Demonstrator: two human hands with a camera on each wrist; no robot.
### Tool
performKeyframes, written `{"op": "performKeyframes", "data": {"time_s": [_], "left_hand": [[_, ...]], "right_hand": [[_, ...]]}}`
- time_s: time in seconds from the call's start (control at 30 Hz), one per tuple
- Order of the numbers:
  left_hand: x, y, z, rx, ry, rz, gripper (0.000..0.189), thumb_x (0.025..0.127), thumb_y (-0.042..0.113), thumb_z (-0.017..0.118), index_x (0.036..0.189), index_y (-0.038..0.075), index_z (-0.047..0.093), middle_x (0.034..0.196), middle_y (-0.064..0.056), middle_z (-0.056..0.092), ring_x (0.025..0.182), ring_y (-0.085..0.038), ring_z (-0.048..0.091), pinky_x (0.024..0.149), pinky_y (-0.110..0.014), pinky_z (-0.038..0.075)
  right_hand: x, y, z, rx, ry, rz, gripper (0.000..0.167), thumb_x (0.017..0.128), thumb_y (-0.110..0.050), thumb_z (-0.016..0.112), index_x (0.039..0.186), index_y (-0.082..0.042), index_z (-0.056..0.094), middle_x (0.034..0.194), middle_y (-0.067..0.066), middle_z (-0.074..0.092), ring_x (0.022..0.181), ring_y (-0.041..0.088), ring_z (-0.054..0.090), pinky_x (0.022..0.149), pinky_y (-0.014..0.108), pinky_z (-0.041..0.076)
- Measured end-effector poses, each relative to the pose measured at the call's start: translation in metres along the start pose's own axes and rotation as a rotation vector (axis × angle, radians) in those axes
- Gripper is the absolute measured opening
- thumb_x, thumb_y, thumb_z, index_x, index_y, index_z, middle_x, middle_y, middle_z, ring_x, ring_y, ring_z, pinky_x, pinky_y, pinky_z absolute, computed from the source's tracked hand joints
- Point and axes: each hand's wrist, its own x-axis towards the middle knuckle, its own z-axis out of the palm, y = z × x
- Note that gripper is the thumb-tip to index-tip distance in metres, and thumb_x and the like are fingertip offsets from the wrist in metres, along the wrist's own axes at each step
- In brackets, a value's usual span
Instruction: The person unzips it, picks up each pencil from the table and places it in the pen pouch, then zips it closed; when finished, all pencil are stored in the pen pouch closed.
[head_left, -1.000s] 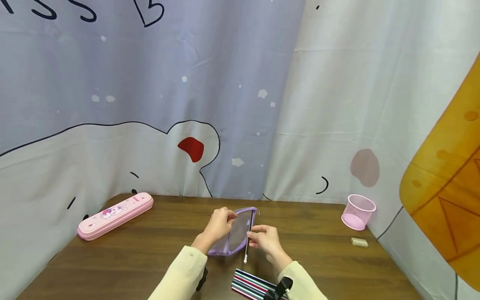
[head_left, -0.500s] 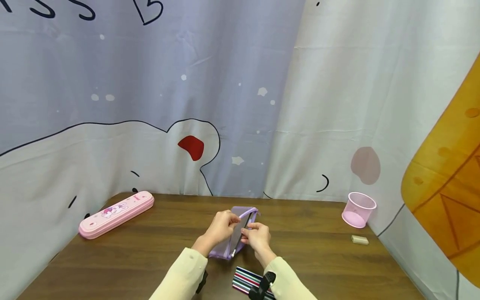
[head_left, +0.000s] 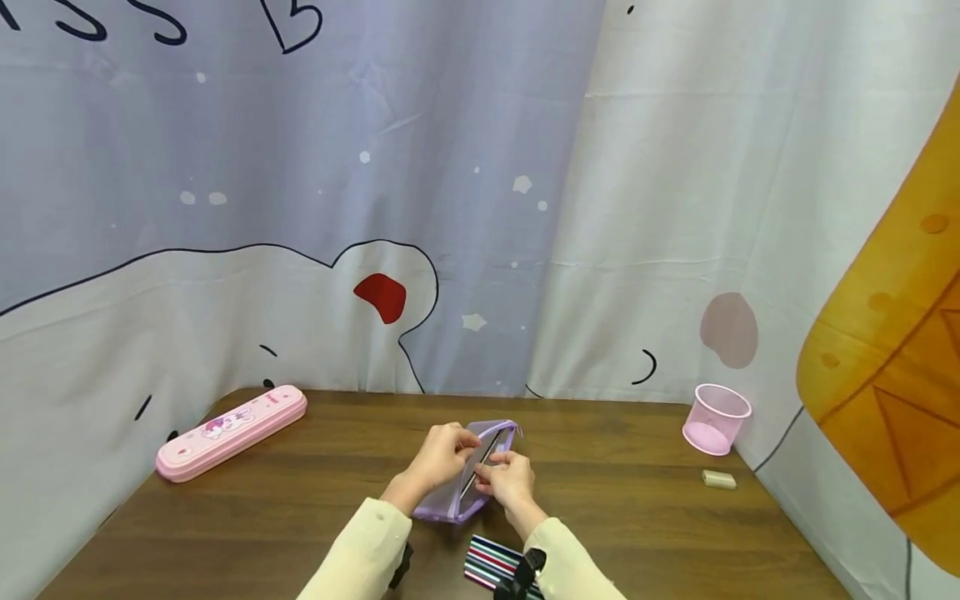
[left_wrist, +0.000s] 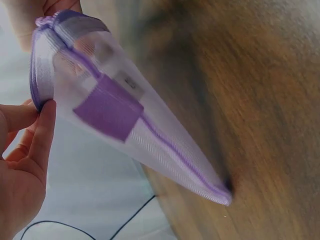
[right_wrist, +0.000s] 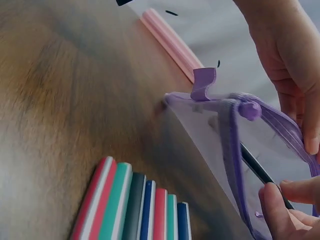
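Observation:
My left hand [head_left: 438,458] pinches the zippered rim of a purple mesh pencil pouch [left_wrist: 165,145] between thumb and finger. The pouch stands tilted with its mouth open, and a purple fabric tab [left_wrist: 110,107] shows on its end in the left wrist view. My right hand [head_left: 510,482] is at the mouth, thumb and fingertips pinching a slim dark pencil [right_wrist: 257,167]. Part of the pencil lies within the pouch, seen through the mesh; its near end is hidden by the right fingers in the right wrist view.
A striped, ridged block [head_left: 486,560] lies under the right wrist. At the back left is a pink pencil case [head_left: 232,433]. On the right stand a pink cup [head_left: 716,421] and, in front of it, a small cream block [head_left: 718,479]. A curtain hangs behind the table.
My right hand has moved left with the pencil, from beside the pouch into its mouth, and the pencil has tilted. The left hand keeps its grip, and the pouch mouth has turned upward.

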Motion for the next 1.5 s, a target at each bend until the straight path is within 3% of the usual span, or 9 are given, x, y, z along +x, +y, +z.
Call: {"op": "performKeyframes", "data": {"time_s": [0.23, 0.53, 0.7, 0.8, 0.93, 1.1, 1.17, 1.3, 1.5], "left_hand": [[-0.003, -0.003, -0.001, 0.000, 0.010, -0.005, 0.014, 0.072, -0.003, 0.062, 0.082, 0.003, 0.070, 0.074, -0.007, 0.063, 0.064, -0.014, 0.057, 0.057, -0.019, 0.044], [-0.004, -0.001, -0.001, -0.035, -0.011, 0.040, 0.015, 0.073, -0.005, 0.060, 0.084, 0.001, 0.069, 0.075, -0.008, 0.063, 0.066, -0.016, 0.059, 0.060, -0.020, 0.047], [-0.003, -0.001, -0.002, -0.017, -0.003, 0.037, 0.015, 0.073, -0.004, 0.060, 0.084, 0.002, 0.070, 0.075, -0.008, 0.063, 0.066, -0.015, 0.059, 0.059, -0.020, 0.047], [-0.002, -0.002, -0.004, -0.005, 0.004, 0.023, 0.014, 0.074, -0.002, 0.061, 0.083, 0.003, 0.070, 0.075, -0.008, 0.063, 0.065, -0.014, 0.058, 0.058, -0.019, 0.046], [-0.002, -0.003, -0.005, -0.013, 0.013, 0.015, 0.013, 0.074, -0.002, 0.061, 0.083, 0.002, 0.069, 0.076, -0.008, 0.063, 0.065, -0.014, 0.059, 0.058, -0.019, 0.046], [-0.001, -0.004, -0.003, -0.016, 0.020, 0.023, 0.014, 0.073, -0.004, 0.060, 0.083, 0.000, 0.069, 0.075, -0.009, 0.062, 0.065, -0.016, 0.060, 0.059, -0.019, 0.047], [0.000, -0.004, -0.003, -0.019, 0.026, 0.022, 0.014, 0.072, -0.004, 0.060, 0.083, 0.000, 0.069, 0.075, -0.010, 0.062, 0.064, -0.016, 0.060, 0.058, -0.019, 0.046], [0.002, -0.004, -0.003, -0.033, 0.063, -0.008, 0.015, 0.071, -0.005, 0.060, 0.082, 0.001, 0.069, 0.075, -0.008, 0.062, 0.062, -0.015, 0.060, 0.056, -0.017, 0.045], [0.007, -0.003, -0.005, -0.048, 0.129, -0.053, 0.013, 0.071, -0.003, 0.062, 0.080, 0.002, 0.070, 0.073, -0.007, 0.063, 0.061, -0.013, 0.059, 0.056, -0.016, 0.045]], "right_hand": [[-0.001, 0.002, -0.006, -0.028, -0.119, -0.014, 0.031, 0.071, 0.008, 0.061, 0.100, 0.015, 0.052, 0.069, 0.011, 0.064, 0.050, 0.008, 0.059, 0.053, 0.024, 0.053], [-0.001, 0.002, -0.011, -0.058, -0.188, -0.046, 0.036, 0.075, 0.007, 0.056, 0.109, 0.016, 0.050, 0.085, 0.027, 0.065, 0.054, 0.009, 0.061, 0.056, 0.026, 0.053], [-0.001, 0.000, -0.013, -0.061, -0.210, -0.062, 0.033, 0.075, 0.006, 0.055, 0.106, 0.017, 0.052, 0.083, 0.026, 0.065, 0.055, 0.010, 0.061, 0.056, 0.027, 0.053], [-0.001, -0.003, -0.019, -0.117, -0.242, -0.095, 0.028, 0.075, 0.005, 0.056, 0.100, 0.018, 0.054, 0.077, 0.024, 0.065, 0.056, 0.012, 0.062, 0.055, 0.027, 0.053], [-0.008, -0.008, -0.037, -0.324, -0.348, -0.200, 0.019, 0.073, 0.002, 0.059, 0.088, 0.014, 0.060, 0.070, 0.020, 0.065, 0.053, 0.012, 0.060, 0.051, 0.027, 0.052], [-0.026, -0.013, -0.072, -0.806, -0.521, -0.464, 0.006, 0.068, -0.008, 0.067, 0.073, -0.004, 0.068, 0.063, 0.002, 0.065, 0.053, -0.003, 0.048, 0.051, 0.016, 0.042], [-0.034, -0.014, -0.085, -0.943, -0.582, -0.534, 0.006, 0.065, -0.010, 0.069, 0.070, -0.008, 0.069, 0.059, -0.004, 0.063, 0.053, -0.006, 0.043, 0.051, 0.014, 0.038], [-0.049, -0.016, -0.103, -1.059, -0.658, -0.551, 0.008, 0.061, -0.009, 0.070, 0.068, -0.009, 0.069, 0.052, -0.008, 0.056, 0.049, -0.006, 0.038, 0.047, 0.012, 0.035], [-0.053, -0.015, -0.109, -1.089, -0.676, -0.550, 0.009, 0.060, -0.008, 0.071, 0.068, -0.009, 0.068, 0.049, -0.008, 0.053, 0.048, -0.007, 0.037, 0.047, 0.011, 0.034]]}}
